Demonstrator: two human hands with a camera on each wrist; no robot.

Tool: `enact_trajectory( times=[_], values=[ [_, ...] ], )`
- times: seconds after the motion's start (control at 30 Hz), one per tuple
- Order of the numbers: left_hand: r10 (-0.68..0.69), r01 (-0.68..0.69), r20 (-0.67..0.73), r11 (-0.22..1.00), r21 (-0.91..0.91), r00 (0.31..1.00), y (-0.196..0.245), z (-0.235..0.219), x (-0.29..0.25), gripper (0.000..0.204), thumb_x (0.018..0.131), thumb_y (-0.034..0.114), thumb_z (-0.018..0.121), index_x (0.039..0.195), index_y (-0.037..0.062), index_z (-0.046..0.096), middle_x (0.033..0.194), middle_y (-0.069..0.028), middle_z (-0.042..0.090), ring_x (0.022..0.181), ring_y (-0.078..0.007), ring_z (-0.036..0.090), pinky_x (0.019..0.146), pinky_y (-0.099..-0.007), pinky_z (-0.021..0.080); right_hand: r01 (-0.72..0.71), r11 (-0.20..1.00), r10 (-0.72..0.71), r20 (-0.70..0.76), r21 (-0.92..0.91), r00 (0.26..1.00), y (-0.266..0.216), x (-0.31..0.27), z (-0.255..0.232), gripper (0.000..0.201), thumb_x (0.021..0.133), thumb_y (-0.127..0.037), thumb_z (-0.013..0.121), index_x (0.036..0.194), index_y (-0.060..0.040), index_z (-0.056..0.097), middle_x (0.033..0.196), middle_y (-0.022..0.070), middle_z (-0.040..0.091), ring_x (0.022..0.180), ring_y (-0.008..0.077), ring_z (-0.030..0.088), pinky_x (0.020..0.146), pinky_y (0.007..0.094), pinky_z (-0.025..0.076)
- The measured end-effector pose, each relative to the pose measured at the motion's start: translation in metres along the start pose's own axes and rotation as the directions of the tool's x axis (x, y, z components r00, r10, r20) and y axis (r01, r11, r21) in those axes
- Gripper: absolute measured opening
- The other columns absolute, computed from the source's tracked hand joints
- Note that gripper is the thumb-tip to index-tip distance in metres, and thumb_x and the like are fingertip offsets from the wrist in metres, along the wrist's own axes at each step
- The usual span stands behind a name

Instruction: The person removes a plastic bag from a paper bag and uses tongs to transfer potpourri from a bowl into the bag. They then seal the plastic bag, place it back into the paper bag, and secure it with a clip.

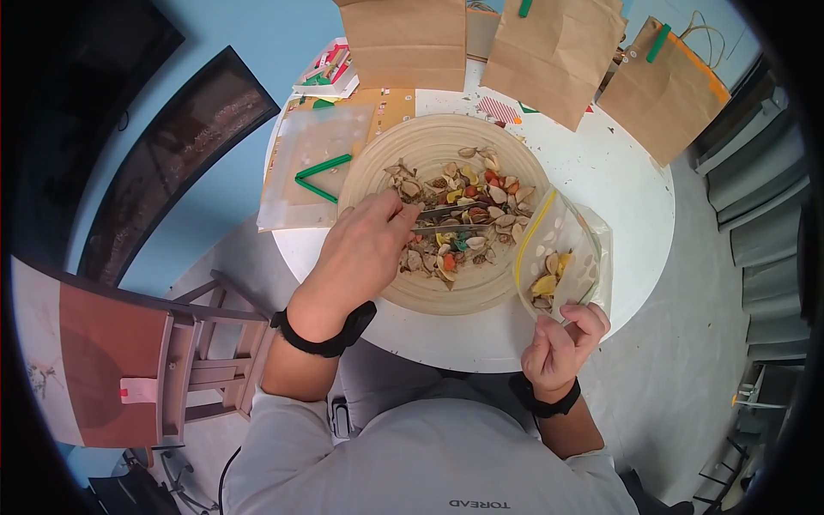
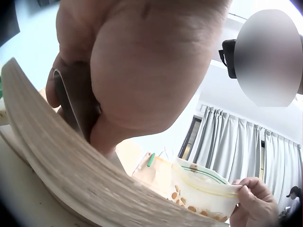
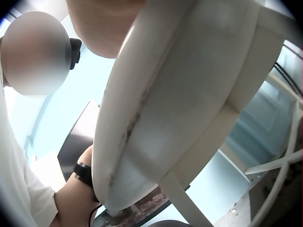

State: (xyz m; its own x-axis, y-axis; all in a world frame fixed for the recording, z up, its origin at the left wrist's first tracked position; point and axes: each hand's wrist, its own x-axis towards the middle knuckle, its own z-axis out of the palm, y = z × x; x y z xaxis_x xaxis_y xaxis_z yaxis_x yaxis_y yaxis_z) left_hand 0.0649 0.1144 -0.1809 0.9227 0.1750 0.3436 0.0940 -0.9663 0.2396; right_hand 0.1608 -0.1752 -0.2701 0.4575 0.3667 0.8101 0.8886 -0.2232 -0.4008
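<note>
My left hand [image 1: 359, 251] grips metal tongs [image 1: 451, 229] by their bent end, over a wide, round wooden bowl [image 1: 429, 296]. The two tong arms reach into a heap of potpourri [image 1: 499, 215], a mix of brown, orange, yellow and green dried pieces. Right of the bowl stands a clear zip bag [image 1: 587, 257] with its mouth spread and some yellow and brown pieces inside. My right hand [image 1: 562, 348] pinches the bag's near edge between thumb and fingers. In the left wrist view, the folded tongs [image 2: 71, 101] show inside the left hand, whose fingertips are partly hidden.
Brown paper bags [image 1: 403, 47] stand along the table's far side, some with green clips [image 1: 659, 43]. Left of the bowl lie a translucent sheet [image 1: 287, 193] and a green V-shaped clip [image 1: 319, 178]. Behind it sits a small white box [image 1: 330, 77]. A chair [image 1: 210, 360] is at left.
</note>
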Motion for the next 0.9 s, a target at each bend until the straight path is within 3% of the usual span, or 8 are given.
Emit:
enact_trajectory(
  times=[0.3,0.6,0.8,0.9],
  values=[
    [-0.021,0.019,-0.013,0.994,-0.109,1.0,-0.008,-0.003,-0.004,0.034,0.084,-0.004,0.076,0.117,0.0003,0.073,0.099,-0.0129,0.063,0.092,-0.0345,0.065,0.078,-0.0431,0.054,0.003,1.0,-0.003,0.035,0.006,0.999,0.0,0.003,0.001,0.036,0.077,0.004,0.066,0.107,-0.0159,0.073,0.119,0.0121,0.056,0.114,0.0345,0.047,0.099,0.0436,0.042],
    [0.002,-0.009,-0.098,0.997,-0.077,0.995,-0.002,-0.025,0.0,0.035,0.081,-0.003,0.079,0.116,0.0013,0.073,0.098,-0.012,0.063,0.091,-0.033,0.066,0.077,-0.0408,0.055,-0.013,1.0,0.014,0.067,-0.015,0.998,-0.004,0.009,0.001,0.037,0.075,0.005,0.069,0.106,-0.0145,0.074,0.12,0.0125,0.056,0.113,0.0352,0.048,0.098,0.0442,0.044],
    [0.068,-0.091,-0.114,0.975,-0.205,0.991,0.031,-0.045,0.01,0.037,0.079,-0.005,0.078,0.115,0.0007,0.073,0.101,-0.0137,0.065,0.091,-0.0329,0.066,0.077,-0.0404,0.055,-0.037,0.999,0.038,0.073,-0.018,0.997,-0.004,0.012,0.003,0.033,0.072,0.002,0.072,0.1,-0.0146,0.077,0.118,0.0114,0.057,0.111,0.0351,0.05,0.098,0.0442,0.044],
    [0.253,-0.268,-0.091,0.936,-0.23,0.963,0.052,-0.032,0.02,0.039,0.077,-0.006,0.078,0.115,-0.0008,0.072,0.1,-0.0149,0.065,0.093,-0.0344,0.065,0.078,-0.042,0.055,-0.034,0.999,0.036,0.052,-0.029,0.998,-0.003,0.01,0.004,0.032,0.071,0.001,0.073,0.098,-0.015,0.078,0.117,0.0106,0.057,0.111,0.0348,0.051,0.098,0.0437,0.043]
  ],
)
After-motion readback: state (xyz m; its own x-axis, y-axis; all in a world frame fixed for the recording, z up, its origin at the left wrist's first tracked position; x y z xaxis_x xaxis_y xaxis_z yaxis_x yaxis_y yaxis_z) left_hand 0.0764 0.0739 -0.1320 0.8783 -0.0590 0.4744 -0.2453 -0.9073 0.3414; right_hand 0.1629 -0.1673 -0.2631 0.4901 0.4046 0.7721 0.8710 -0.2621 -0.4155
